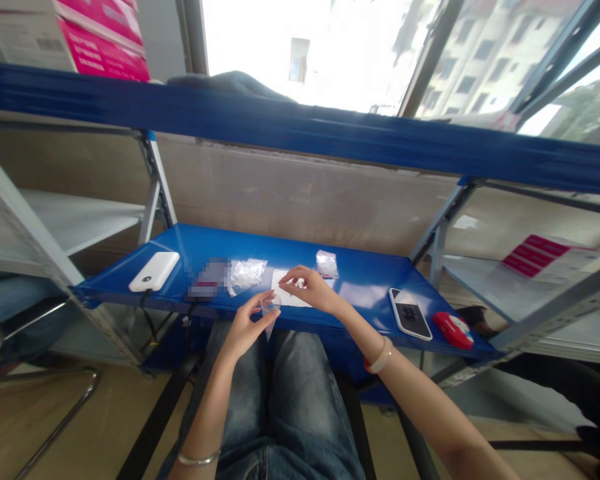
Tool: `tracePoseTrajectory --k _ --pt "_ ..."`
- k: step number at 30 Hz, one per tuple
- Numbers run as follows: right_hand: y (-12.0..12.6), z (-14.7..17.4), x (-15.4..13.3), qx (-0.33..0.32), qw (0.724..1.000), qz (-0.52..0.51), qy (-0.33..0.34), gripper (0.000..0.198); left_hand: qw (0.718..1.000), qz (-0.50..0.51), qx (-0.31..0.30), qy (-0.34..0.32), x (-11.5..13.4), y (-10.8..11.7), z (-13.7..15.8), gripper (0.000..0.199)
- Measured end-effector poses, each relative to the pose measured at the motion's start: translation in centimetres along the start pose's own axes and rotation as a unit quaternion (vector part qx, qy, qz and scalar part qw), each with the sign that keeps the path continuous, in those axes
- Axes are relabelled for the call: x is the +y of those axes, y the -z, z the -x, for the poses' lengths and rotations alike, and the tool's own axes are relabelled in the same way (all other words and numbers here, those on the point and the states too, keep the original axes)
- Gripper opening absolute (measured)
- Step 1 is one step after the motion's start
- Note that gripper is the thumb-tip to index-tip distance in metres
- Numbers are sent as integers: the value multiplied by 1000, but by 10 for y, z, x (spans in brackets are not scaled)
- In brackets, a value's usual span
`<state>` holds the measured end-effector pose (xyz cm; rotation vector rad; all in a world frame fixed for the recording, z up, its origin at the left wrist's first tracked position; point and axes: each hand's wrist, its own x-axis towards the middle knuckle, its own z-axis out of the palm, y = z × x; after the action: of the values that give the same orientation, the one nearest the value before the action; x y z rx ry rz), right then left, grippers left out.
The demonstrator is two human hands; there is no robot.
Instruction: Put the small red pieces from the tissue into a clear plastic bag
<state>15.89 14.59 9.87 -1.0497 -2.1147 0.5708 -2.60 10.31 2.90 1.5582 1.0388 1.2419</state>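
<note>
Risk: the small clear plastic bag (270, 308), at lower centre just off the front edge of the blue metal shelf (365, 280), could slip floorward, since only fingertips hold it. Left hand (245, 327): thumb and forefinger pinch the bag. Right hand (310, 288): fingers curled, tips pressed on the white paper sheet (287, 297), 1 layer flat on the shelf.

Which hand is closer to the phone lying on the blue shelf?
Right. The right hand is nearer the phone, though apart from it; the left hand is farther away.
</note>
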Motion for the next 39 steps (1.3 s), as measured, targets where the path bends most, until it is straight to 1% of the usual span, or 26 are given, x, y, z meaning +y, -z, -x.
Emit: tracePoseTrajectory --k 2,4,7,9,12,16,22,26,29,32,34,36,39 --pt "-1 -4 21 25 998 27 -43 15 1000 1 2 2 -1 0 0 50" --pt "-3 -5 46 28 994 69 -74 12 1000 2 3 4 -2 0 0 51" --pt "-10 -3 79 20 987 128 -97 10 1000 5 5 8 -3 0 -1 51" --pt "-16 0 95 25 984 144 -105 15 1000 6 6 9 -4 0 -1 51" --pt "-25 3 109 30 982 149 -114 20 1000 4 5 8 -3 1 -1 52" --pt "-33 3 114 30 981 147 -122 21 1000 -2 6 8 -2 1 0 52" --pt "-34 0 109 35 984 132 -113 12 1000 2 6 9 -1 1 0 52" --pt "-30 0 98 42 987 117 -102 12 1000 4 9 12 -3 1 -1 52" --pt "-21 -2 78 57 992 74 -90 16 1000 9 10 14 -3 1 -1 51" --pt "-10 -5 48 68 995 10 -69 21 1000 9 9 16 -4 -1 -1 52" --pt "-4 -5 27 51 998 -16 -47 23 1000 8 6 15 -4 -2 -1 52" --pt "-2 -4 9 14 999 -28 -26 24 1000 11 4 12 -5 -3 -2 49" --pt "-2 0 -7 -32 999 -38 -18 27 1000 24 0 10 -4 -4 -2 45"
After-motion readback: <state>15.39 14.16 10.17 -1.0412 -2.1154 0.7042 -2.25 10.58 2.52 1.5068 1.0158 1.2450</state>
